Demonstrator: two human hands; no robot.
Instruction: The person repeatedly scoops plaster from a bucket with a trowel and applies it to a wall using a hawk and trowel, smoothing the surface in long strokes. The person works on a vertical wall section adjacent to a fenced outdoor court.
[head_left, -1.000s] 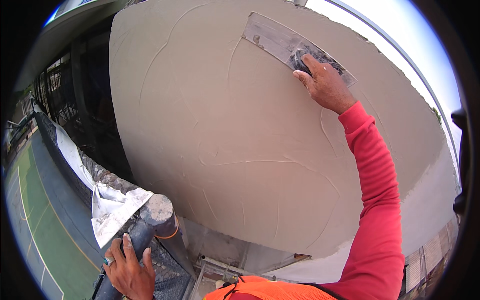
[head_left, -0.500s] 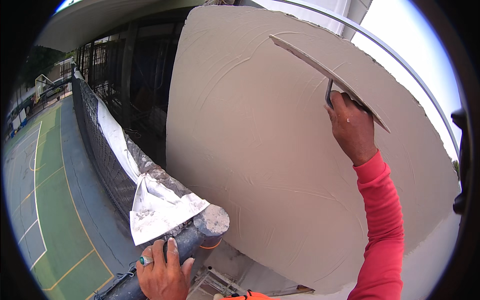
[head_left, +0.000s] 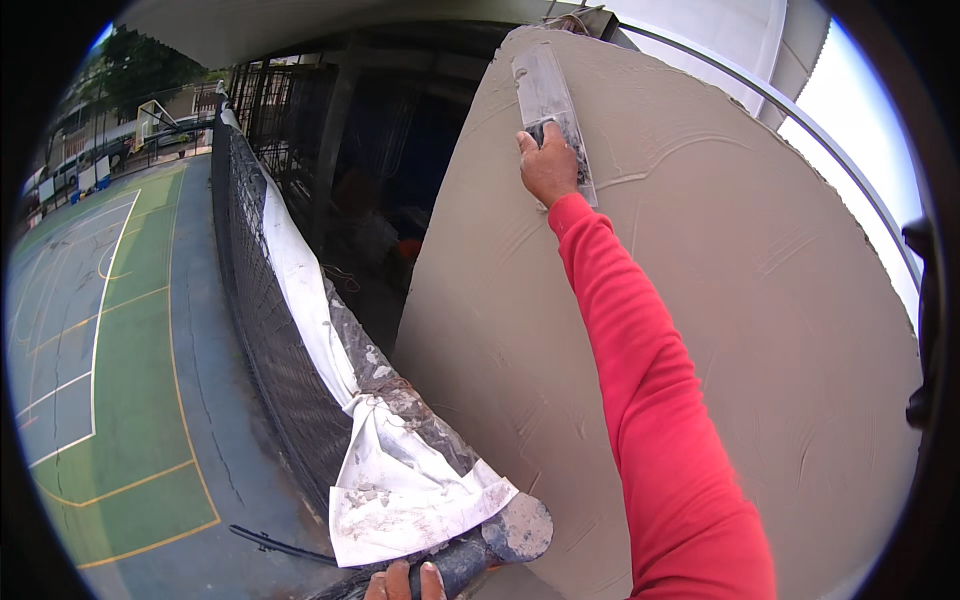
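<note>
A broad plastered wall (head_left: pixel 680 330), smooth grey-beige with curved ridges, fills the middle and right. High near its upper left edge, my right hand (head_left: pixel 550 170) is closed round the handle of a long rectangular plastering trowel (head_left: pixel 543 88). The trowel's flat blade lies against or very close to the plaster, its length running up the wall. At the lower edge, the fingers of my left hand (head_left: pixel 400 583) curl over a dark metal pipe (head_left: pixel 458 562); the rest of that hand is out of the picture.
White cloth (head_left: pixel 420 490) is draped along the rail beside the pipe's capped end. Dark mesh fencing (head_left: pixel 275 330) runs away on the left, with a green and blue sports court (head_left: pixel 140 350) below. A curved metal rail (head_left: pixel 790 105) passes above the wall.
My right hand has carried the trowel up and left across the wall, turning its blade from edge-on to flat. The view has shifted, leaving my left hand lower and mostly cut off.
</note>
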